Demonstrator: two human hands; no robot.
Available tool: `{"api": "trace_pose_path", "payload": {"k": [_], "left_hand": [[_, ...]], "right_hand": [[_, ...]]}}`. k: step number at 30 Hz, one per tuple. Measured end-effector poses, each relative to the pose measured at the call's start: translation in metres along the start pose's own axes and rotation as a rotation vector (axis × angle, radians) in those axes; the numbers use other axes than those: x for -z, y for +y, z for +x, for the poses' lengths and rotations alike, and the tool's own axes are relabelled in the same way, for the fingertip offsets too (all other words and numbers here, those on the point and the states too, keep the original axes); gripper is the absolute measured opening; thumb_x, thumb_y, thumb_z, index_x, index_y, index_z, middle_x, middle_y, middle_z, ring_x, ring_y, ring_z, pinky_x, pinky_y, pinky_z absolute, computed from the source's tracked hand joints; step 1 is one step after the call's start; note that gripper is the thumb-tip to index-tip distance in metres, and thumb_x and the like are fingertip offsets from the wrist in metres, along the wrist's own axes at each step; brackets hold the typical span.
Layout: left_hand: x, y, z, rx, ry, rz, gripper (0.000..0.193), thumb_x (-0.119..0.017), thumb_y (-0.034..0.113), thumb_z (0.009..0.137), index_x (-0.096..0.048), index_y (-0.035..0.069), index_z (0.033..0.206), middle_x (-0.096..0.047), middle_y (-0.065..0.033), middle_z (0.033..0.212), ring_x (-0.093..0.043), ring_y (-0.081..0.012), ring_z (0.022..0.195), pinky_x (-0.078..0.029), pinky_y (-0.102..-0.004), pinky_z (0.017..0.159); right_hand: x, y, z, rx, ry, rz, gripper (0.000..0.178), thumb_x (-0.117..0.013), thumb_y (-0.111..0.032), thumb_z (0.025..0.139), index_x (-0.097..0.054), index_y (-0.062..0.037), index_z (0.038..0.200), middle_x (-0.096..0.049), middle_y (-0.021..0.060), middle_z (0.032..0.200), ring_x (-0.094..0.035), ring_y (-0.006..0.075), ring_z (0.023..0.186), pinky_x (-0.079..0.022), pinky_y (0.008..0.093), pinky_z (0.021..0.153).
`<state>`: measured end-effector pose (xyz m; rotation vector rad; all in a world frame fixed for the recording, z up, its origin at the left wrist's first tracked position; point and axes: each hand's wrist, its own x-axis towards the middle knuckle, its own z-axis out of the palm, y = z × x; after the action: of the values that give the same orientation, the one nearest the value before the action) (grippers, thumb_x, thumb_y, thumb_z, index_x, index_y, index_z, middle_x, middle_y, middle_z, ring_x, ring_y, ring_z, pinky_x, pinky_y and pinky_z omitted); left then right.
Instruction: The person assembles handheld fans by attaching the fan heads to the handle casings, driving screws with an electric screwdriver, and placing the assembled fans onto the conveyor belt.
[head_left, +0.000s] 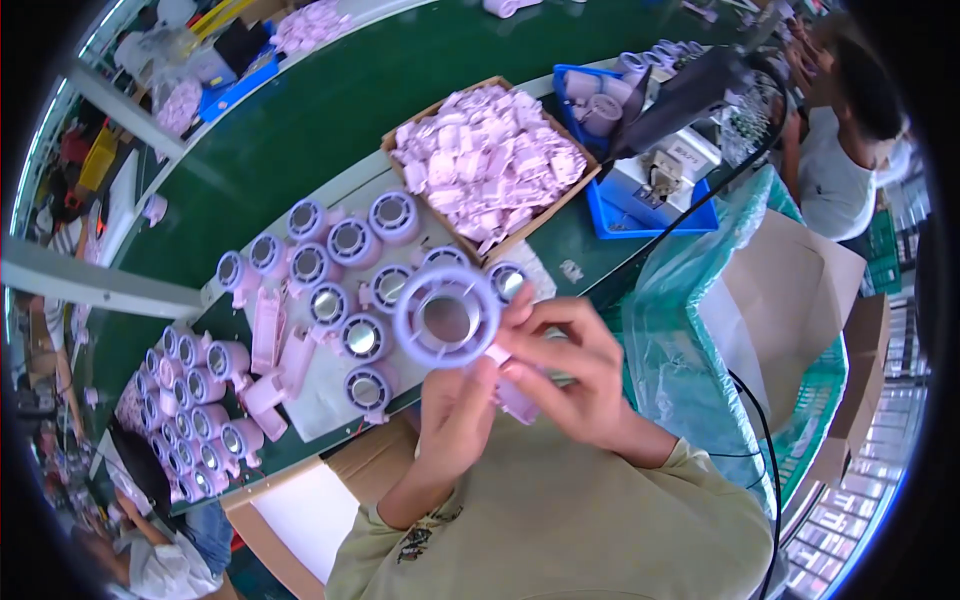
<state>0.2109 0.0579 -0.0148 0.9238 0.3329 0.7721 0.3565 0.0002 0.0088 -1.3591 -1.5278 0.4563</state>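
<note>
In front of my chest I hold a lilac round plastic housing (447, 316), its ringed opening facing up and a metallic-looking disc inside. My left hand (455, 415) is closed on its lower side, with the thumb near the rim. My right hand (580, 375) pinches at the short pink stem (515, 400) below the ring, fingertips pressed together beside a small light piece. Whether that piece is separate from the housing, I cannot tell. Just beyond my hands, several similar housings (362, 337) stand on a pale sheet (325, 400) on the bench.
A cardboard box (500, 250) heaped with small pink parts sits on the bench. More housings crowd the left, beside long pink handle pieces (267, 330). Right of the box are a blue tray (605, 215) and a green lined crate (690, 370). A person (840, 170) sits at far right.
</note>
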Motion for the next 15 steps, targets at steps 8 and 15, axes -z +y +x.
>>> {"api": "trace_pose_path", "payload": {"k": [8, 15], "left_hand": [[-0.015, -0.002, -0.023, -0.013, 0.193, 0.173, 0.047, -0.041, 0.014, 0.096, -0.032, -0.006, 0.137, -0.04, -0.0215, 0.142, -0.032, -0.0331, 0.136, -0.028, -0.0455, 0.109], [-0.026, 0.001, -0.002, -0.231, 0.144, 0.416, 0.038, -0.041, 0.021, 0.096, -0.043, -0.006, 0.124, -0.056, -0.0209, 0.114, -0.054, -0.0282, 0.094, -0.045, -0.0427, 0.086]], "right_hand": [[-0.011, -0.007, -0.022, -0.51, -0.029, 0.949, 0.014, -0.056, -0.014, 0.095, -0.057, -0.0012, 0.1, -0.061, 0.0111, 0.095, -0.06, 0.015, 0.069, -0.048, 0.0237, 0.058], [-0.01, 0.002, -0.013, -0.595, -0.413, 0.78, 0.031, -0.046, -0.031, 0.1, -0.059, -0.0032, 0.1, -0.059, 0.0052, 0.068, -0.056, 0.0131, 0.054, -0.045, 0.025, 0.049]]}}
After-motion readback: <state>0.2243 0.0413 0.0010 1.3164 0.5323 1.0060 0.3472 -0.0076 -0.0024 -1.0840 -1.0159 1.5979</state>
